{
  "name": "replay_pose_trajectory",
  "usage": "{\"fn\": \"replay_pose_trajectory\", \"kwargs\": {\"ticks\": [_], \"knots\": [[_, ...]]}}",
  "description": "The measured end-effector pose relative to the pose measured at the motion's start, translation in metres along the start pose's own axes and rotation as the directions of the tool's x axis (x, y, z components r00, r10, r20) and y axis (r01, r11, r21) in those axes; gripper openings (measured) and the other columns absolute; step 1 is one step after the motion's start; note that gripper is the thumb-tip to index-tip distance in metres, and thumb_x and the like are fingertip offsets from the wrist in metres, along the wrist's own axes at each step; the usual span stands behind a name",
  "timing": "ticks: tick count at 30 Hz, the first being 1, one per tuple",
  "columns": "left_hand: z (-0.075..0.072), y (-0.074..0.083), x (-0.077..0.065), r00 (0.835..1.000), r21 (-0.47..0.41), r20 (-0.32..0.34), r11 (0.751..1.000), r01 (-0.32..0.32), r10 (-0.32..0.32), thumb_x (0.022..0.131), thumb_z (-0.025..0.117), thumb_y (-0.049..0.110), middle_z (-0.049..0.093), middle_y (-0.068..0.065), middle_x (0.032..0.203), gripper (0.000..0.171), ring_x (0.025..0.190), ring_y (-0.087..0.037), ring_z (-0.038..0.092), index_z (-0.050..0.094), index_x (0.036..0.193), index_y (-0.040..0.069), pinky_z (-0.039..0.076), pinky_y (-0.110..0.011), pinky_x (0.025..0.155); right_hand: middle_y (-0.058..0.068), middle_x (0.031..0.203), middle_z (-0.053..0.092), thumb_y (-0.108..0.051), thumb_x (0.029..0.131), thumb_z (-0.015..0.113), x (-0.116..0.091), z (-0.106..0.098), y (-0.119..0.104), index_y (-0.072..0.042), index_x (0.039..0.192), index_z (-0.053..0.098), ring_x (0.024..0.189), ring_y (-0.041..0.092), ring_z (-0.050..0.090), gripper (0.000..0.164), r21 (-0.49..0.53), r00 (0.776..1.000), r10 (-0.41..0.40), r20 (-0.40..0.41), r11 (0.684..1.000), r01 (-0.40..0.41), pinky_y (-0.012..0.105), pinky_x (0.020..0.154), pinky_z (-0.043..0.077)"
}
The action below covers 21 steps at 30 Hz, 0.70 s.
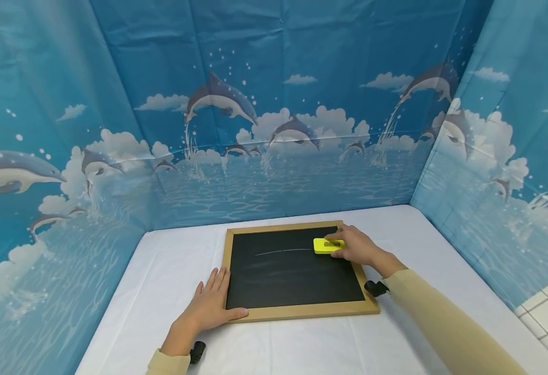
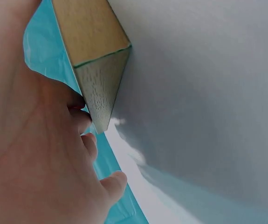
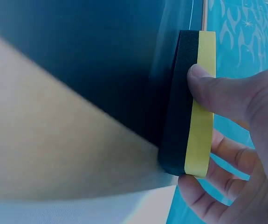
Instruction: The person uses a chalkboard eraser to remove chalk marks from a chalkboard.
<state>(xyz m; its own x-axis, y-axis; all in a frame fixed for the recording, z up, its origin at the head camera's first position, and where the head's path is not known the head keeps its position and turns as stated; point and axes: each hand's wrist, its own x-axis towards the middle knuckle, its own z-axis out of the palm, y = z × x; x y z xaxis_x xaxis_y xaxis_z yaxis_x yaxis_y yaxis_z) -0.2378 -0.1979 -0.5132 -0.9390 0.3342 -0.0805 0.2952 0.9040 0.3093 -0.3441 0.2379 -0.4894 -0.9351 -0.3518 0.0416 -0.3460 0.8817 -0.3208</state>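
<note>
A small blackboard (image 1: 292, 284) in a wooden frame (image 1: 302, 312) lies on the white-covered table. One thin chalk line (image 1: 278, 252) crosses its upper half, and faint smears show below it. My right hand (image 1: 359, 246) holds a yellow eraser (image 1: 321, 246) at the right end of that line. In the right wrist view the thumb lies along one side of the eraser (image 3: 200, 135), fingers on the other, its black felt side toward the board. My left hand (image 1: 210, 303) rests with spread, straight fingers on the frame's lower left corner; in the left wrist view that wooden corner (image 2: 96, 70) shows beside the palm.
The white tablecloth (image 1: 170, 281) reaches all round the board. Blue curtains (image 1: 274, 172) printed with dolphins stand behind the table and at both sides. A black wrist camera (image 1: 376, 288) sits at the right wrist, and another black device (image 1: 198, 352) at the left.
</note>
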Motion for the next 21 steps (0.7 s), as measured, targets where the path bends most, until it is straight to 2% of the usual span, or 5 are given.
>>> {"fn": "replay_pose_trajectory", "kwargs": {"ticks": [9, 14, 21], "knots": [[0.009, -0.003, 0.003, 1.000, -0.022, 0.002, 1.000, -0.016, 0.016, 0.074, 0.058, 0.088, 0.012, -0.015, 0.167, 0.128, 0.153, -0.035, 0.006, 0.017, 0.160, 0.002, 0.015, -0.063, 0.116, 0.003, 0.106, 0.058, -0.025, 0.084, 0.085, -0.001, 0.008, -0.013, -0.018, 0.137, 0.066, 0.089, 0.019, 0.050, 0.056, 0.014, 0.999, -0.037, -0.006, 0.999, 0.037, 0.040, 0.079, 0.047], [0.006, -0.002, 0.000, 1.000, -0.020, 0.005, 1.000, -0.009, 0.009, 0.074, 0.060, 0.085, 0.013, -0.017, 0.167, 0.128, 0.153, -0.035, 0.008, 0.018, 0.160, 0.000, 0.016, -0.062, 0.116, 0.002, 0.107, 0.058, -0.025, 0.084, 0.084, 0.008, 0.012, -0.023, -0.019, 0.138, 0.065, 0.089, 0.018, 0.050, 0.057, 0.017, 0.998, -0.059, -0.005, 0.998, 0.059, 0.039, 0.078, 0.046], [0.000, 0.000, 0.001, 1.000, -0.049, 0.007, 0.998, -0.029, 0.029, 0.077, 0.065, 0.079, 0.013, -0.020, 0.166, 0.125, 0.153, -0.037, 0.010, 0.019, 0.159, -0.002, 0.017, -0.063, 0.116, 0.001, 0.105, 0.059, -0.027, 0.083, 0.085, 0.017, 0.013, -0.039, -0.020, 0.137, 0.066, 0.089, 0.019, 0.050, 0.057, -0.012, 0.995, -0.091, -0.034, 0.996, 0.090, 0.039, 0.077, 0.044]]}}
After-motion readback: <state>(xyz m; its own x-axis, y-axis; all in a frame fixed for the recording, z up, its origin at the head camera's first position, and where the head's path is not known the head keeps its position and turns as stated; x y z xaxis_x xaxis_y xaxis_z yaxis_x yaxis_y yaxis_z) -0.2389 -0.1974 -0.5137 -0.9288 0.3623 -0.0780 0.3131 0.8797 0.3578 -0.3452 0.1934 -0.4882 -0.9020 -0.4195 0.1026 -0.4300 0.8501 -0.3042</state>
